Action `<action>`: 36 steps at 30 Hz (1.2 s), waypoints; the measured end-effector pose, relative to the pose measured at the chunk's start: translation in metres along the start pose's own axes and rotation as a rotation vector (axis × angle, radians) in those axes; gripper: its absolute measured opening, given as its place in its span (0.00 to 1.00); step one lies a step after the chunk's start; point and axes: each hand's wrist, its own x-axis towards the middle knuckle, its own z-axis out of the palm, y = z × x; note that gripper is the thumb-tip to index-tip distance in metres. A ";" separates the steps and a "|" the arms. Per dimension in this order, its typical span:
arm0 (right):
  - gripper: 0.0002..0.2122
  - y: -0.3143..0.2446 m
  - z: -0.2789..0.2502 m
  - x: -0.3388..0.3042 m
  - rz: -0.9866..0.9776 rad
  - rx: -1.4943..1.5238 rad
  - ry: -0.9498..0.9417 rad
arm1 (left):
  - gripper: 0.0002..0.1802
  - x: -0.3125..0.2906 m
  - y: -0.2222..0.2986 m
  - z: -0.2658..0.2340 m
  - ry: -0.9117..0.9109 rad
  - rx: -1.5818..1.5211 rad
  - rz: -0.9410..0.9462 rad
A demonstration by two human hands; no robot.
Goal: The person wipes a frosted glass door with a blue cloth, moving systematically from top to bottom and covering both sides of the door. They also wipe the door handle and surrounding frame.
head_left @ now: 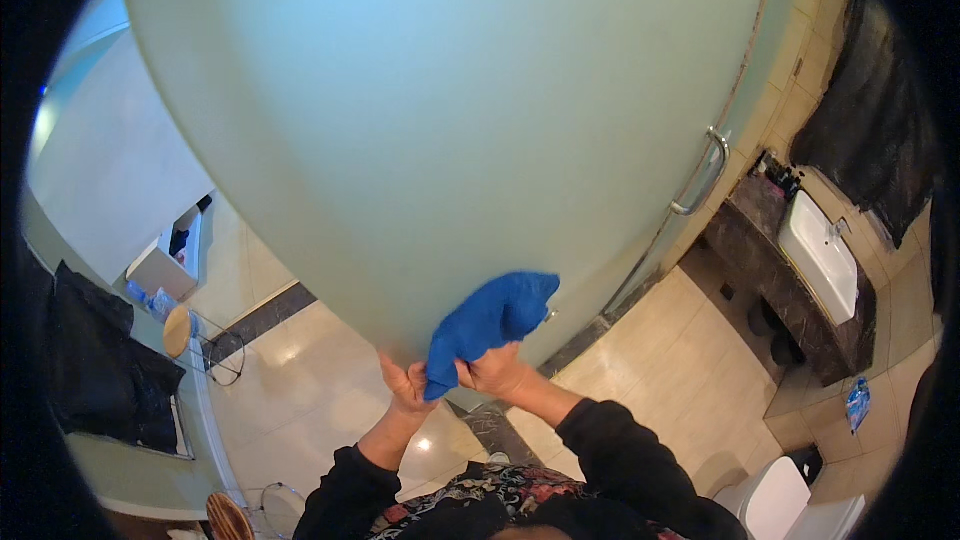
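Where it is bunched against the lower part of the frosted glass door (420, 120), the blue cloth (492, 320) is gripped at its lower end by both hands — the left hand (405, 383) pinching one side, the right hand (494, 372) closed on the other. The cloth is judged soft, light and limp — easily crumpled, best taken in a gathered fistful. A metal door handle (703, 172) is seen to the right; beyond it, a dark desk (760, 240) with a white sink (820, 255), and a toilet (775, 495) below.
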 end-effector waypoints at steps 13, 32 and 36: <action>0.22 -0.036 -0.068 0.231 -0.449 -0.037 0.403 | 0.27 0.020 0.027 0.006 -0.083 0.111 0.032; 0.15 0.073 -0.094 0.195 -0.198 -0.188 0.449 | 0.28 0.026 0.033 0.019 0.006 0.188 0.064; 0.19 0.112 -0.128 0.214 -0.161 -0.411 0.647 | 0.29 0.025 0.033 0.011 0.032 0.255 0.022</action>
